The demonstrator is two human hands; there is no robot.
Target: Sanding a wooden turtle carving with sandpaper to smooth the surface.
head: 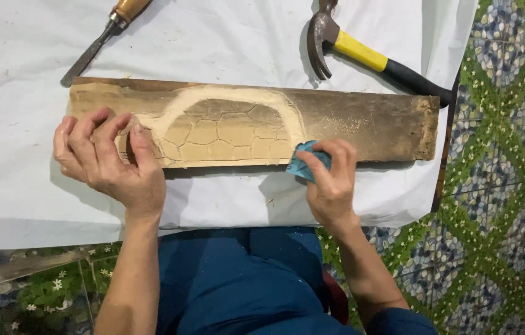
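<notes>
A long wooden plank (361, 121) lies across a white sheet (225, 43). A pale arched shape with a cracked-tile pattern (228, 130) is carved into its near edge. My left hand (107, 158) presses down on the plank's left end, fingers curled over the near edge. My right hand (330, 177) pinches a small folded blue piece of sandpaper (304, 162) against the plank's near edge, at the right foot of the carving. Sawdust lies on the wood to the right of the carving.
A chisel with a wooden handle (98, 40) lies at the back left. A claw hammer with a yellow and black handle (368, 53) lies at the back right. The floor (504, 155) has green and pebble-patterned tiles. My blue-clad legs (244, 279) are below.
</notes>
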